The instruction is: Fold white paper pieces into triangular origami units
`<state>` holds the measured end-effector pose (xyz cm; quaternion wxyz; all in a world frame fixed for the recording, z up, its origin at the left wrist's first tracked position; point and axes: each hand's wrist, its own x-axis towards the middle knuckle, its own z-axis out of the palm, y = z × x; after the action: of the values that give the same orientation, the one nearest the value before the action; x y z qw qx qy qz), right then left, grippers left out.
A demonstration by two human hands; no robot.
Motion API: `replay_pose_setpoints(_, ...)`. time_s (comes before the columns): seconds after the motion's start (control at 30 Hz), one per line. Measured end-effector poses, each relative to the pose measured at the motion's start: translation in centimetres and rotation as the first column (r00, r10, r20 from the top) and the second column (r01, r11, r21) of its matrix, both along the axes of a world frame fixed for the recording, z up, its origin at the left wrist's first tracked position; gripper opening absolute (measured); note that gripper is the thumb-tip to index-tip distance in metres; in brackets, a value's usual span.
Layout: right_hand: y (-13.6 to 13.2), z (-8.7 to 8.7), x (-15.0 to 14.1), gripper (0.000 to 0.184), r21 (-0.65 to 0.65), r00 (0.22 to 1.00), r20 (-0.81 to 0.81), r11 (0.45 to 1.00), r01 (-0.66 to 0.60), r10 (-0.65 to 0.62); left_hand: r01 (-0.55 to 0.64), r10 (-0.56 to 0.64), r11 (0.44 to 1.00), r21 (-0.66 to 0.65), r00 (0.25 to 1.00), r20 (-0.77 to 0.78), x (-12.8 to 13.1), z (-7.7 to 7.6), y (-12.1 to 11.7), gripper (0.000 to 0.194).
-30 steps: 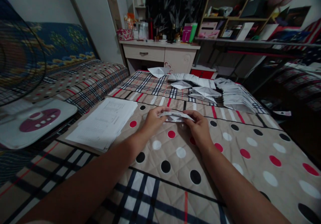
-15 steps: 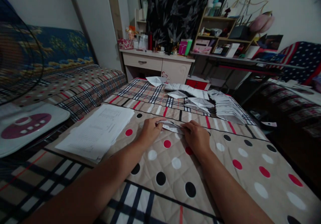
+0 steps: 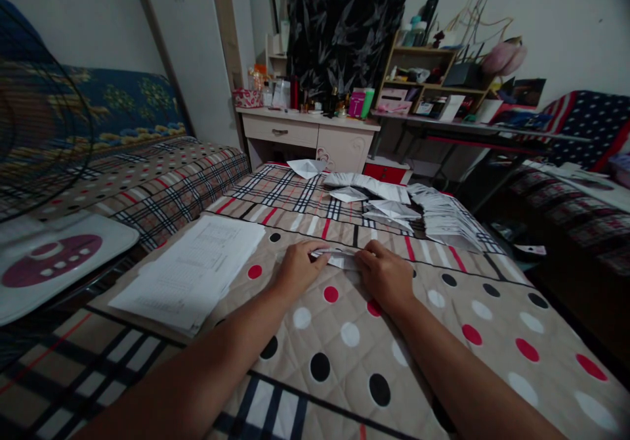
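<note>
Between my two hands is a narrow strip of folded white paper (image 3: 340,258), held just above the dotted quilt. My left hand (image 3: 299,269) pinches its left end between thumb and fingers. The other end is gripped by my right hand (image 3: 386,272), whose curled fingers hide part of it. To the left lies a stack of printed paper sheets (image 3: 191,269). Beyond my hands are several folded paper pieces (image 3: 391,210), some shaped like boats, and long rows of tightly nested folded paper (image 3: 450,217).
The quilt (image 3: 339,368) covers the bed under my arms. At the left stands a fan (image 3: 54,263) with a white base. A white dresser (image 3: 290,134) with bottles on top is at the back, beside a desk with a shelf (image 3: 423,85).
The folded paper has become narrower and flatter between my hands. My right fingers have curled in over its end. The camera view has tilted up, and things sit lower in it.
</note>
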<state>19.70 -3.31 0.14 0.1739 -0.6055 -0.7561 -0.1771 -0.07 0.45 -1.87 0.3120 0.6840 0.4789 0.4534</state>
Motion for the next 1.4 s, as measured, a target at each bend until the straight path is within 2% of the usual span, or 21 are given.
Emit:
replay_pose_setpoints(0.1,1.7,1.0,2.6,0.028,0.109,0.987,-0.143,0.990,0.094,-0.078,0.010,-0.010,1.000,-0.019,1.000,0.014,0.2,0.0,0.0,0.023)
replay_pose_setpoints(0.2,4.3,2.8,5.8,0.025,0.251,0.952,-0.259,0.940,0.231,-0.165,0.025,-0.024,0.999,-0.044,0.999,0.023,0.3,0.0,0.1,0.019)
replay_pose_setpoints(0.33,8.0,4.6,9.6,0.020,0.324,0.953,-0.200,0.903,0.282,-0.226,0.021,-0.021,0.999,-0.027,1.000,0.007,0.4,0.1,0.2,0.014)
replay_pose_setpoints(0.43,10.2,4.7,11.3,0.018,0.295,0.957,-0.130,0.912,0.286,-0.258,0.015,-0.016,1.000,-0.021,0.999,-0.028,0.4,0.2,0.3,0.013)
replay_pose_setpoints(0.53,11.8,4.1,12.1,0.014,0.193,0.956,-0.089,0.937,0.291,-0.279,0.012,-0.013,1.000,-0.018,0.999,-0.053,0.4,0.0,0.4,0.013)
replay_pose_setpoints(0.63,13.0,3.4,12.2,0.017,0.100,0.941,-0.065,0.936,0.338,-0.332,0.025,-0.025,1.000,-0.012,0.998,-0.057,0.3,-0.2,0.5,0.013)
replay_pose_setpoints(0.7,13.4,3.1,12.2,0.018,0.078,0.941,-0.062,0.938,0.338,-0.333,0.027,-0.027,1.000,-0.003,0.997,-0.067,0.3,-0.3,0.6,0.013)
replay_pose_setpoints(0.9,13.6,3.0,12.3,0.012,0.153,0.981,-0.103,0.972,0.176,-0.162,0.024,-0.024,1.000,-0.001,0.997,-0.074,0.3,-0.3,0.5,0.012)
replay_pose_setpoints(1.1,13.2,3.0,12.3,0.021,0.020,0.940,0.030,0.941,0.339,-0.339,0.043,-0.042,0.999,0.011,0.996,-0.075,0.3,-0.2,0.5,0.012)
replay_pose_setpoints(1.2,13.1,2.8,12.2,0.021,0.019,0.933,0.050,0.934,0.356,-0.357,0.041,-0.040,0.999,0.012,0.996,-0.082,0.3,-0.2,0.5,0.012)
replay_pose_setpoints(1.3,12.9,2.6,12.2,0.020,0.074,0.938,0.051,0.938,0.339,-0.343,0.043,-0.041,0.999,0.025,0.996,-0.080,0.2,-0.3,0.6,0.012)
replay_pose_setpoints(1.4,12.2,2.7,12.4,0.019,0.210,0.952,0.015,0.931,0.298,-0.307,0.050,-0.048,0.998,0.030,0.995,-0.085,0.1,-0.4,0.6,0.012)
